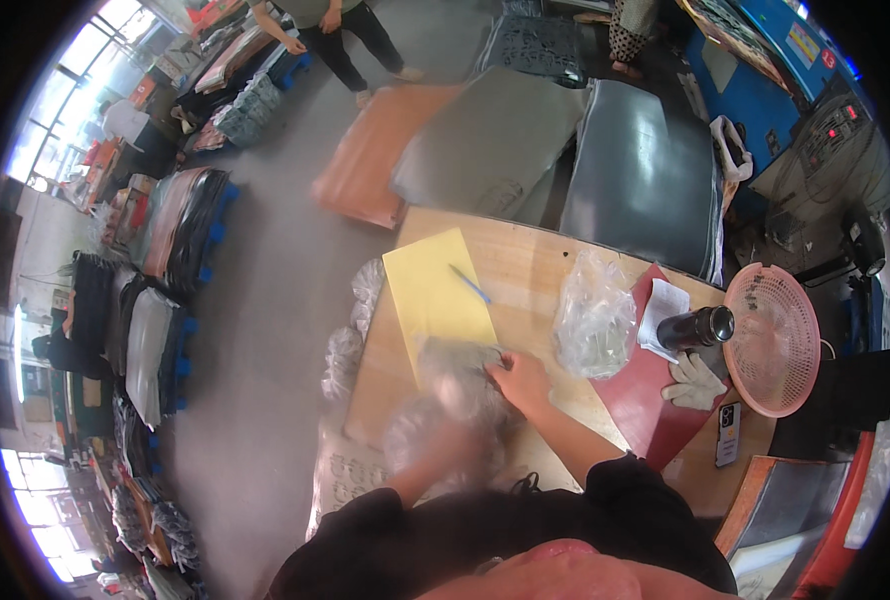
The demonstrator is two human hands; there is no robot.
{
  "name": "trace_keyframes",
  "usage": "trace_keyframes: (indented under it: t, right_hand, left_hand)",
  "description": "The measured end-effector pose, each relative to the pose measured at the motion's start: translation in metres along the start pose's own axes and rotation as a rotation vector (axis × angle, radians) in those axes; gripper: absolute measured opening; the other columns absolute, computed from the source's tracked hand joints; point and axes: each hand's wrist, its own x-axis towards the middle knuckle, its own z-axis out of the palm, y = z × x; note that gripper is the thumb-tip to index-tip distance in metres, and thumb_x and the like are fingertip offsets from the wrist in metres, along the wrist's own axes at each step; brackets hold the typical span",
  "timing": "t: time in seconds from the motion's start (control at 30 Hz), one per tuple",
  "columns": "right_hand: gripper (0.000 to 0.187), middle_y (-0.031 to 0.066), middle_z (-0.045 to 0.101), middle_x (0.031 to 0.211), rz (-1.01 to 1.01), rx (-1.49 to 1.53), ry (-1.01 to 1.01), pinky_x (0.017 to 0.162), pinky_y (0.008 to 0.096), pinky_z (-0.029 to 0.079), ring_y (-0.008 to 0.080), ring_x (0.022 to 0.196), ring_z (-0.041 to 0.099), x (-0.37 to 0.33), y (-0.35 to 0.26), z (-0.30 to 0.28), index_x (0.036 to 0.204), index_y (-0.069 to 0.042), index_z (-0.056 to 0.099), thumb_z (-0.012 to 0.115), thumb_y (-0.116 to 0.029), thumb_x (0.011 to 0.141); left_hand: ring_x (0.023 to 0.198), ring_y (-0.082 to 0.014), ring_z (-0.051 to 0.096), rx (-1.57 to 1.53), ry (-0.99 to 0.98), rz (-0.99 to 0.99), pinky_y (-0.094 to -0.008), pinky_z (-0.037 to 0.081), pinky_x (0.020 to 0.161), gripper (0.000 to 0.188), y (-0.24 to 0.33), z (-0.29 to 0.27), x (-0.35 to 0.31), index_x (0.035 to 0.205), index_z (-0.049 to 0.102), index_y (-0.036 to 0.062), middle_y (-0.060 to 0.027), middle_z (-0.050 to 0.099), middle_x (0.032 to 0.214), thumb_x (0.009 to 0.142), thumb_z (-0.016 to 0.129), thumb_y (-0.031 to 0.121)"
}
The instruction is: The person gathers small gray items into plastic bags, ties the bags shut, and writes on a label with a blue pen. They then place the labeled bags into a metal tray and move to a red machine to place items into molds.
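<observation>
At the near edge of the wooden table (pixel 525 250), a clear plastic bag (pixel 445 355) lies partly over a yellow sheet (pixel 430 280). My right hand (pixel 515 382) is closed, its fingers pinching the bag's right edge. Smeared by motion, my left hand (pixel 450 440) is at the bag's near side, and its fingers cannot be made out. Another bulging clear bag (pixel 405 435) sits beside my left forearm. What the bags contain is too blurred to tell. On the yellow sheet rests a blue pen (pixel 470 284).
Right of my hands are a clear bag (pixel 595 320), a dark red sheet (pixel 615 395), a black flask (pixel 695 328), a pale glove (pixel 695 383), a phone (pixel 728 435) and a pink basket (pixel 780 390). Stacked sheets (pixel 640 160) stand beyond the table; a person (pixel 335 35) stands farther off.
</observation>
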Motion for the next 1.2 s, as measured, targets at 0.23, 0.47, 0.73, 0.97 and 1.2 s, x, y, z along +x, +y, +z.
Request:
trace_keyframes:
  t: [0.23,0.47,0.73,0.97,1.2]
  right_hand:
    - [0.038,0.0119,0.070,0.088,-0.014,-0.106,-0.030,0.072,0.0430,0.050,0.0305,0.087,0.066,-0.003,-0.004,0.001,0.091,-0.011,0.074,0.069,-0.046,0.076]
    - [0.031,0.0094,0.069,0.088,-0.034,-0.067,0.078,0.078,0.0410,0.047,0.0291,0.087,0.065,-0.025,-0.005,0.012,0.092,-0.010,0.072,0.073,-0.034,0.073]
    - [0.023,0.0057,0.067,0.093,-0.183,-0.049,0.075,0.083,0.0478,0.041,0.0291,0.096,0.060,-0.039,-0.016,0.014,0.094,-0.017,0.073,0.068,-0.024,0.073]
    - [0.022,0.0100,0.067,0.090,-0.328,0.128,0.186,0.082,0.0447,0.045,0.0286,0.101,0.059,-0.046,-0.027,-0.008,0.088,-0.007,0.071,0.069,-0.025,0.077]
    - [0.036,0.0141,0.067,0.095,0.037,-0.231,0.001,0.083,0.0450,0.048,0.0340,0.095,0.062,-0.032,-0.028,0.005,0.095,-0.006,0.070,0.068,-0.037,0.077]
  left_hand:
    - [0.087,-0.0292,0.066,0.038,0.106,0.157,-0.0425,0.051,0.079,0.034,0.008,-0.051,-0.043,0.097,0.069,0.0093,-0.0109,0.069,0.090,0.085,0.059,0.040]
    - [0.085,-0.0298,0.064,-0.108,0.427,0.241,-0.0425,0.049,0.076,0.031,-0.023,-0.076,-0.012,0.104,0.066,0.0102,-0.0102,0.068,0.094,0.075,0.073,0.018]
    - [0.125,-0.0311,0.050,0.232,0.349,0.285,-0.0461,0.035,0.106,0.079,-0.028,-0.105,0.048,0.133,0.054,0.0112,-0.0152,0.054,0.134,0.075,0.060,0.064]
    - [0.121,-0.0326,0.052,0.023,0.349,0.381,-0.0428,0.039,0.102,0.079,-0.049,-0.091,0.059,0.131,0.055,0.0094,-0.0156,0.055,0.130,0.071,0.067,0.059]
    - [0.112,-0.0350,0.056,-0.090,0.471,0.408,-0.0432,0.043,0.096,0.062,-0.040,-0.089,0.043,0.123,0.058,0.0077,-0.0160,0.060,0.120,0.070,0.070,0.038]
